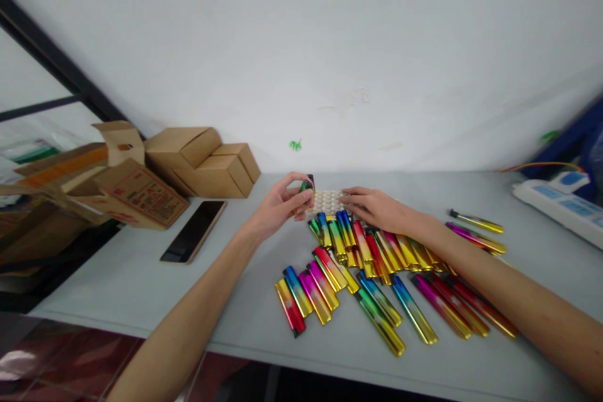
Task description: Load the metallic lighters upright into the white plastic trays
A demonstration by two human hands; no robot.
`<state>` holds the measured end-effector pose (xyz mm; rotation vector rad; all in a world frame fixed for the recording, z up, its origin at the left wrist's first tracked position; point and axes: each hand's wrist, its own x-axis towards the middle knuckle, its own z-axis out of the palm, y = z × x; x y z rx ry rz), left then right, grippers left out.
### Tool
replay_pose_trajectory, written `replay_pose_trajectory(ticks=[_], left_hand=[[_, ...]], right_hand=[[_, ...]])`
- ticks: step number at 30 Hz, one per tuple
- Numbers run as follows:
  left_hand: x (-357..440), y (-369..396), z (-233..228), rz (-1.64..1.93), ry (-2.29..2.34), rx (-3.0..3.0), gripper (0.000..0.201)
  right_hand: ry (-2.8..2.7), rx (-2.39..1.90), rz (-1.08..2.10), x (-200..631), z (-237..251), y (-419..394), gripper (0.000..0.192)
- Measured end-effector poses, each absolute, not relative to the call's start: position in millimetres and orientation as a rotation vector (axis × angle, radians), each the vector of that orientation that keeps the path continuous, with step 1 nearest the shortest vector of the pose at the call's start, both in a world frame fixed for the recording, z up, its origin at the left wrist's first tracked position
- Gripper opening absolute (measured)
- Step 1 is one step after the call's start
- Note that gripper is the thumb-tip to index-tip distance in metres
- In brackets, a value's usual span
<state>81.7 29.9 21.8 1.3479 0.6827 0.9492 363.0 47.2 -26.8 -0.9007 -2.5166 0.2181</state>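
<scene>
My left hand (285,202) is closed around lighters, a green one (305,187) showing between thumb and fingers at the left end of a white tray (328,201). A second, dark-topped lighter is partly visible there. The tray has rows of small round cells. My right hand (372,206) lies with its fingers stretched out over the tray's right edge, touching it. Just in front of the tray lies a pile of shiny lighters (361,242) in blue, green, red and purple fading to gold. My right forearm covers some of them.
More lighters (313,295) lie loose nearer the table's front edge, and a few others (475,235) at the right. A phone (194,231) lies at left, before cardboard boxes (202,160) and an opened carton (141,195). A white power strip (560,207) is far right. A wall stands behind.
</scene>
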Motion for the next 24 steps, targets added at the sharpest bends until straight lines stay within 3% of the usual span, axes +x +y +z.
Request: replay_pose_trajectory(ticks=[11, 24], left_hand=[[83.6, 34.3, 17.0, 0.985, 1.054, 1.763, 0.050], [82.3, 33.8, 17.4, 1.041, 1.142, 1.988, 0.045]], right_hand=[[-2.523, -0.921, 0.247, 362.5, -24.1, 45.4, 0.039], [-2.510, -0.921, 0.263, 362.6, -26.1, 46.3, 0.038]])
